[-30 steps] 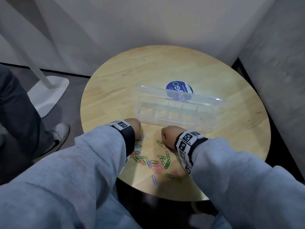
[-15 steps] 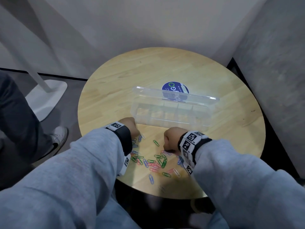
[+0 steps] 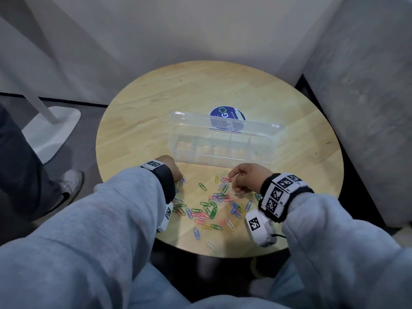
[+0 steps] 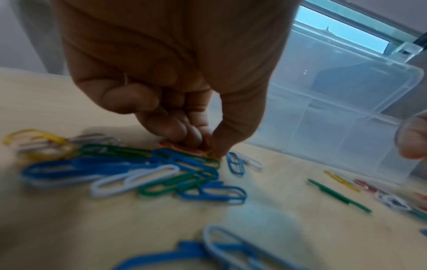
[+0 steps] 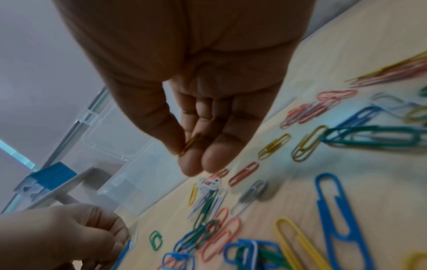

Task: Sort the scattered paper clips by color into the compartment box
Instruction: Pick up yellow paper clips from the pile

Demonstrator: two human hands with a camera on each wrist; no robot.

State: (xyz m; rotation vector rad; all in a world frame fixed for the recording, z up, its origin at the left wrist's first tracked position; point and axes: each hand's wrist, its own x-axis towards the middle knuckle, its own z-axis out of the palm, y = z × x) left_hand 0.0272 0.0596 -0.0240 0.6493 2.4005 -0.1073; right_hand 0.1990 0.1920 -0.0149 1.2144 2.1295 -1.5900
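1. Scattered plastic-coated wire paper clips [image 3: 207, 208] in blue, green, yellow, pink and white lie flat and partly overlapping on the near side of the table.
2. A clear plastic rectangular compartment box [image 3: 220, 149] stands just beyond them, lid raised upright, its divided compartments showing no clips.

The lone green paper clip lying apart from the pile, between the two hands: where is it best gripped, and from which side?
The green paper clip lies flat on the table with bare wood around it. Probably come from straight above and pinch across its two long sides near the middle with thumb and forefinger; it is thin and flat, so a fingertip may need to tip one rounded end up first.
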